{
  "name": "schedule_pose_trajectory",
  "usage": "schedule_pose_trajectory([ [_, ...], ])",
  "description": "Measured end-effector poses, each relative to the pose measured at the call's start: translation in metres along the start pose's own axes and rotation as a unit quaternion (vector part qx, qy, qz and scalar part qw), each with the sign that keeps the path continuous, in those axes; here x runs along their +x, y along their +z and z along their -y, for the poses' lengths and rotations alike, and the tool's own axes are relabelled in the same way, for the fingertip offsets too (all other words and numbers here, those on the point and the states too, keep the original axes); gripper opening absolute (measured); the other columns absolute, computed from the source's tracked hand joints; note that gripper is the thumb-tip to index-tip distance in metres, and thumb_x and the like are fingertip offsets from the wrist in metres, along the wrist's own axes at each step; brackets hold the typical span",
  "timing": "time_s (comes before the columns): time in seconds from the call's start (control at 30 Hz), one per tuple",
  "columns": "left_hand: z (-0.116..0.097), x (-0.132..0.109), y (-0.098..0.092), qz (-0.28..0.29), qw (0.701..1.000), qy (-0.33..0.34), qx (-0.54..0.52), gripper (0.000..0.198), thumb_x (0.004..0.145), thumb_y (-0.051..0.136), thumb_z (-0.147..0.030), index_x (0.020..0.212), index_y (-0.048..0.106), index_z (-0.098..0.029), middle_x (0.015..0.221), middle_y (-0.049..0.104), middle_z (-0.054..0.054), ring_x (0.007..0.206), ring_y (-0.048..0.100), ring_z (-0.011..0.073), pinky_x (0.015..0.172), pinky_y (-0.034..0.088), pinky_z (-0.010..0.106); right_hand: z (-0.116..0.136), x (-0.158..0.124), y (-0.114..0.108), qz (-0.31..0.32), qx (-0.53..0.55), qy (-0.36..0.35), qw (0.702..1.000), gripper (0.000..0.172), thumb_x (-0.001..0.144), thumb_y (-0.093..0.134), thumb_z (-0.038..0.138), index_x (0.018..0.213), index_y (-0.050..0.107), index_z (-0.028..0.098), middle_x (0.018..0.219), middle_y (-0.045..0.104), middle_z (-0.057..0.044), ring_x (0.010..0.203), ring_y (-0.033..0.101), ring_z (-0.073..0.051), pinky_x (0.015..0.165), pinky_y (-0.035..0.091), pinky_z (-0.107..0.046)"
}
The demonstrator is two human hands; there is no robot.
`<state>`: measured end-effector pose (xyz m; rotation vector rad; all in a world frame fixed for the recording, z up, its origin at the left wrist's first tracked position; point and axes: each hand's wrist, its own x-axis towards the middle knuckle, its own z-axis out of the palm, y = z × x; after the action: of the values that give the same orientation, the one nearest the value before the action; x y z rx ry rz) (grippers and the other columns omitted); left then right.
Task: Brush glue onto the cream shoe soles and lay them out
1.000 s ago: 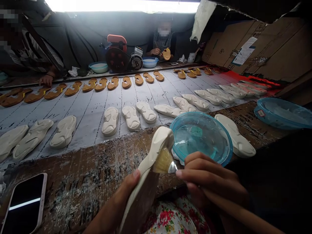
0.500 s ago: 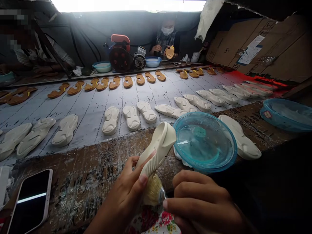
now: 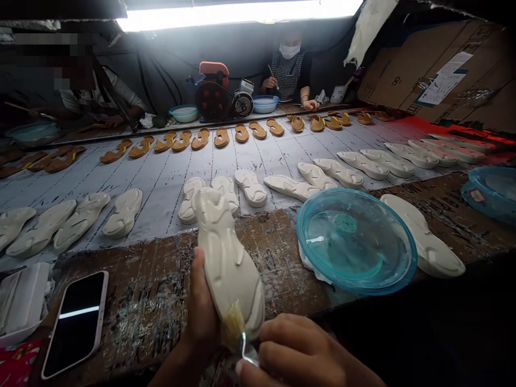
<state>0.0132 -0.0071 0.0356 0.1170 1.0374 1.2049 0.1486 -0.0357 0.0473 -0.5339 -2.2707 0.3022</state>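
Head view: the left hand [image 3: 200,322] holds a pale shoe sole [image 3: 226,258] up on end, tread side to the camera. It stands just to the left of the teal bowl [image 3: 300,239], toe end away and heel end down by the wrists. The thumb lies along the sole's left edge, and the other fingers are wrapped out of sight behind it, gripping it. The right hand [image 3: 300,357], below the bowl at the picture's bottom edge, has its fingers closed round the metal collar of a small brush [image 3: 233,328]. The bristles are pressed on the heel end of the sole.

By the look of it, the step in hand is brushing the sole, with the stroke at the heel. A further stroke would call for a steady left-hand grip. It would also call for bristles that carry enough of whatever clear liquid lies in the bowl, which stands close by on the brown, scuffed worktop [image 3: 153,279].

Right of the bowl, touching it or nearly so, lies another pale sole [image 3: 423,242], and farther right a second blue bowl [image 3: 492,193]. Well left of the bowl, a phone [image 3: 76,322] lies face up with its screen dark. Behind the bowl runs a grey belt [image 3: 161,177] with a near row of white soles [image 3: 250,187] and a far row of tan ones [image 3: 221,137]. Beyond it, a co-worker [image 3: 290,70] sits beside a red machine [image 3: 215,91].
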Motion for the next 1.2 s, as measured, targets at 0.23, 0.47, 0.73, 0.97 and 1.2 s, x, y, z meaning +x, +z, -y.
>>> schedule_pose_trajectory([
  [0.23,-0.005,0.020,-0.010,0.021,0.993,0.025,-0.113,0.054,0.083,0.032,-0.047,0.120,0.050,-0.013,0.088,0.069,0.008,0.088,0.062,0.0237,0.084,0.045,0.034,-0.002,-0.006,0.001,0.013,-0.040,0.013,0.999,0.023,0.086,0.044,0.012,0.072,0.061,0.010,0.050,0.050,0.001,0.052,0.046,-0.011,0.046,0.042,-0.023],
  [0.47,-0.012,0.029,-0.004,0.219,0.942,-0.247,-0.059,0.059,0.089,0.013,-0.035,0.136,0.012,0.001,0.079,0.070,0.014,0.067,0.067,0.0216,0.063,0.051,0.031,-0.007,-0.019,-0.009,-0.190,0.137,0.099,0.967,0.011,0.083,0.047,0.013,0.082,0.058,0.013,0.055,0.048,0.001,0.053,0.045,-0.009,0.054,0.045,-0.023],
  [0.73,-0.012,0.037,-0.011,0.226,0.936,-0.264,-0.055,0.052,0.088,0.022,-0.033,0.129,0.033,-0.003,0.080,0.070,0.011,0.070,0.067,0.0189,0.065,0.049,0.027,-0.015,-0.030,0.026,-0.260,0.273,0.096,0.921,0.015,0.082,0.047,0.025,0.080,0.060,0.017,0.051,0.050,0.001,0.047,0.044,-0.008,0.046,0.040,-0.019],
  [0.97,-0.004,0.009,-0.005,0.141,0.977,-0.160,-0.012,0.059,0.079,0.032,-0.054,0.091,0.067,-0.008,0.078,0.070,0.014,0.072,0.065,0.0279,0.067,0.050,0.039,-0.022,-0.028,0.003,-0.336,0.264,0.195,0.883,0.012,0.081,0.050,0.023,0.076,0.060,0.018,0.051,0.051,0.003,0.043,0.044,-0.007,0.039,0.033,-0.018],
  [1.2,0.010,-0.010,-0.015,0.067,0.987,-0.130,0.066,0.030,0.067,0.063,-0.039,0.080,0.071,-0.013,0.067,0.070,0.004,0.073,0.064,0.0223,0.071,0.050,0.028,-0.050,0.005,-0.012,-0.398,0.061,0.191,0.895,0.016,0.074,0.054,0.008,0.082,0.064,0.017,0.067,0.062,0.000,0.057,0.054,-0.010,0.052,0.043,-0.022],
])
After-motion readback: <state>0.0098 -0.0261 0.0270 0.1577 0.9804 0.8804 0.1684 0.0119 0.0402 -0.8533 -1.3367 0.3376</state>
